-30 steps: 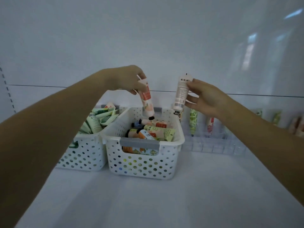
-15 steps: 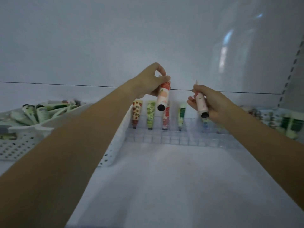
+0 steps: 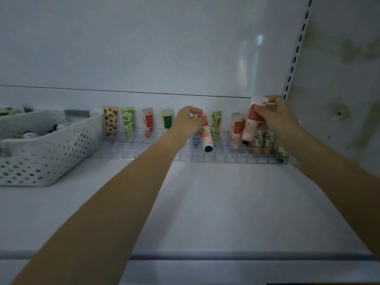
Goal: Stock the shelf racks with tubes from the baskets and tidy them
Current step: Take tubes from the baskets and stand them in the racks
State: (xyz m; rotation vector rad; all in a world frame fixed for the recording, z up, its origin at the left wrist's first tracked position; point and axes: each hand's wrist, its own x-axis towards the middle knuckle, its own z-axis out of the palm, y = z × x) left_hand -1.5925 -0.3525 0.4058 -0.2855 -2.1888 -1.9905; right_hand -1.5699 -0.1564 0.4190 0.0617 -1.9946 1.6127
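White shelf (image 3: 226, 202), glossy back panel (image 3: 144, 48), basket (image 3: 51, 153) at left, clear rack (image 3: 226, 157) behind

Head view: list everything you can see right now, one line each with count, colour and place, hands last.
basket: one, white, perforated, left on the shelf; dark-capped tubes inside, count unclear
rack: one, clear, along the back of the shelf
racked tubes: about ten, green, red-spotted, white-red, orange; standing in the rack, some hidden behind the hands
left-hand tube: one, peach and white, black cap down, over the rack's middle
right-hand tube: one, white and red-orange, cap down, over the rack's right part
shelf: one, white, under everything
slotted upright: one, white, right of the back wall
left hand: grips the left-hand tube
right hand: grips the right-hand tube
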